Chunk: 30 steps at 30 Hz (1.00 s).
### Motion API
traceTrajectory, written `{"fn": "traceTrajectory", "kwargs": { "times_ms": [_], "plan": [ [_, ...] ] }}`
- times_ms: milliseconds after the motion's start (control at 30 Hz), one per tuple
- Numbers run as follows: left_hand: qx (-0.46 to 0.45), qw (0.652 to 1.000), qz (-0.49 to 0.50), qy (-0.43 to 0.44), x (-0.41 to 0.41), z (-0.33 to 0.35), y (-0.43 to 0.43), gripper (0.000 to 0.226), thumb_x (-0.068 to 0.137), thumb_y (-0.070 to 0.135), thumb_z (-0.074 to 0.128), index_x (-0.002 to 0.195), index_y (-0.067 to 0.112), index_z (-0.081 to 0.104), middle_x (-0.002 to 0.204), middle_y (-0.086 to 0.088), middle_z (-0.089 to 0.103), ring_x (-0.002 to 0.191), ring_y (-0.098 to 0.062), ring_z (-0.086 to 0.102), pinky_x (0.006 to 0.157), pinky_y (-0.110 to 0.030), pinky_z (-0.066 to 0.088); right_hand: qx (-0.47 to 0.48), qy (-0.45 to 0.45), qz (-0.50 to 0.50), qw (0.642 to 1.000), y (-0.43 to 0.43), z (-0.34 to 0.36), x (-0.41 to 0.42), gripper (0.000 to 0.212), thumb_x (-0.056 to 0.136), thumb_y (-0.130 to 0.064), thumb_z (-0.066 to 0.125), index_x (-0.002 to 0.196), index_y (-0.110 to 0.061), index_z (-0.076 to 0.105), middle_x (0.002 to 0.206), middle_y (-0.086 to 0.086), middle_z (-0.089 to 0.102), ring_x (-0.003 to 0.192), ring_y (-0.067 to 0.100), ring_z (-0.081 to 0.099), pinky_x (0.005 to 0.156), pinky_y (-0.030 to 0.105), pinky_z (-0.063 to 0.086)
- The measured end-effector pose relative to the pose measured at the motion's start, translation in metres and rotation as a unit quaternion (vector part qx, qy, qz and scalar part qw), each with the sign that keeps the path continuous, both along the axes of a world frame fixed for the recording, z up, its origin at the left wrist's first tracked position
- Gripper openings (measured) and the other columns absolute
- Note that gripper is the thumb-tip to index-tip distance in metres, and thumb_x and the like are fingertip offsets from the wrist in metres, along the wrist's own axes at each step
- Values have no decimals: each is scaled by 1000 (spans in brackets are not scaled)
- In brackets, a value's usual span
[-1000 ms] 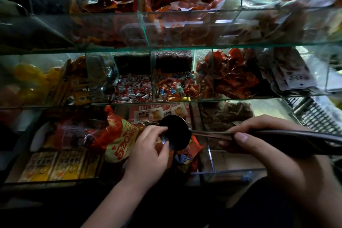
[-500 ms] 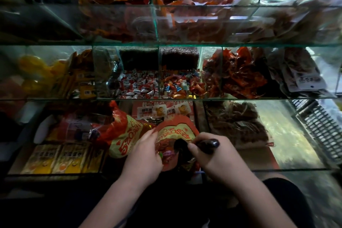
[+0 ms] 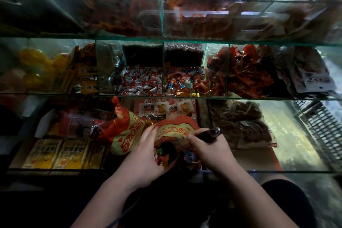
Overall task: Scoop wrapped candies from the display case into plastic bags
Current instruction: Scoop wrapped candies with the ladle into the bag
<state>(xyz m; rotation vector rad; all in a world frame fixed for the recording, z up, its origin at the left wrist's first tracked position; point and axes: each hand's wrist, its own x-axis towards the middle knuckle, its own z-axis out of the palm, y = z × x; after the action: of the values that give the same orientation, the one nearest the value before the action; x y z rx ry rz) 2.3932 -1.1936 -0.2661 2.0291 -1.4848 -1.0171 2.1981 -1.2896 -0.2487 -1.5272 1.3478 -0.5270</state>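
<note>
My left hand grips the mouth of a red and yellow plastic bag at the near edge of the glass display case. My right hand is closed on the dark handle of a scoop. The scoop's bowl points down into the bag's opening, where a few colourful wrapped candies show. Two middle-shelf compartments hold loose candies: red and white ones on the left, mixed coloured ones on the right.
A second red and yellow bag lies left of the held one. Yellow packets fill the lower left bin. Dark dried goods sit in the lower right bin. A metal wire basket stands at far right. Red wrapped snacks fill upper compartments.
My right hand pulled the scoop in from the right and tipped its bowl down into the bag. My left hand shifted from the scoop's bowl to the bag's mouth.
</note>
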Motion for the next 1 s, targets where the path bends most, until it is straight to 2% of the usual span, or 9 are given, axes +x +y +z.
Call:
{"fn": "traceTrajectory", "kwargs": {
  "times_ms": [67, 167, 267, 367, 533, 600, 700, 800, 1000],
  "plan": [
    [7, 1000, -6, 25, -2, 1, 1, 123, 73, 40, 86, 161, 34, 0, 156, 36, -6, 110, 33, 30, 79, 11, 29, 7, 14, -1, 1000, 6, -7, 8, 11, 89, -32, 74, 80, -27, 77, 74, -10, 75, 67, -7, 67, 50, 4, 43],
    [8, 999, -5, 49, -2, 0, 2, 123, 73, 40, 87, 161, 33, 1, 158, 34, -5, 96, 41, 25, 71, 12, 27, 64, -46, -59, 995, 7, -12, 10, 10, 86, -33, 77, 80, -26, 79, 75, -9, 77, 67, -3, 70, 51, 9, 47],
    [8, 998, 6, 65, 3, 0, 4, 125, 71, 36, 87, 161, 31, 1, 158, 35, -7, 110, 33, 33, 90, 2, 38, 88, -93, -144, 981, 5, -6, -7, 10, 83, -38, 78, 81, -28, 80, 75, -4, 78, 64, 10, 74, 48, 21, 51],
    [6, 1000, 3, 23, 3, 0, 4, 124, 72, 31, 84, 161, 32, -2, 158, 35, -11, 147, 0, 24, 117, -30, 37, 44, -114, -177, 976, 4, 5, -27, 16, 87, -36, 74, 80, -23, 78, 65, 6, 75, 49, 17, 69, 41, 21, 46],
    [1, 1000, 7, -29, -3, 5, -4, 124, 73, 38, 86, 160, 35, -3, 156, 36, -10, 152, -8, 8, 124, -39, 25, 27, -192, -200, 960, 5, 23, -43, 15, 91, -26, 73, 78, -22, 77, 66, 12, 74, 52, 33, 73, 43, 29, 52],
    [-40, 996, 45, -62, -10, 10, -6, 109, 78, 39, 82, 160, 33, 10, 158, 30, 1, 151, -8, 9, 124, -36, 20, 28, -211, -209, 954, 5, 27, -47, 12, 88, -28, 75, 77, -23, 77, 70, 15, 75, 58, 36, 74, 50, 34, 57],
    [-213, 965, 117, -94, -24, 17, -4, 63, 88, 29, 76, 145, 26, 49, 149, 15, 35, 140, -6, 32, 117, -31, 32, 20, -250, -224, 942, 7, 35, -55, 22, 73, -42, 81, 80, -21, 77, 74, 15, 76, 62, 40, 75, 54, 38, 59],
    [-330, 935, 74, -111, -38, 20, -8, 38, 91, 12, 70, 129, 17, 65, 135, 10, 56, 129, -6, 49, 110, -28, 43, -4, -258, -227, 939, 10, 43, -60, 34, 70, -51, 82, 84, -20, 77, 76, 15, 77, 64, 40, 76, 57, 42, 62],
    [-78, 991, -3, -112, -53, 6, -29, 60, 103, 49, 44, 157, 27, 29, 164, 9, 23, 152, -11, 17, 124, -37, 21, -20, -277, -221, 935, 15, 59, -63, 15, 87, -28, 79, 77, -18, 76, 73, 16, 76, 67, 41, 76, 61, 44, 63]
  ]
}}
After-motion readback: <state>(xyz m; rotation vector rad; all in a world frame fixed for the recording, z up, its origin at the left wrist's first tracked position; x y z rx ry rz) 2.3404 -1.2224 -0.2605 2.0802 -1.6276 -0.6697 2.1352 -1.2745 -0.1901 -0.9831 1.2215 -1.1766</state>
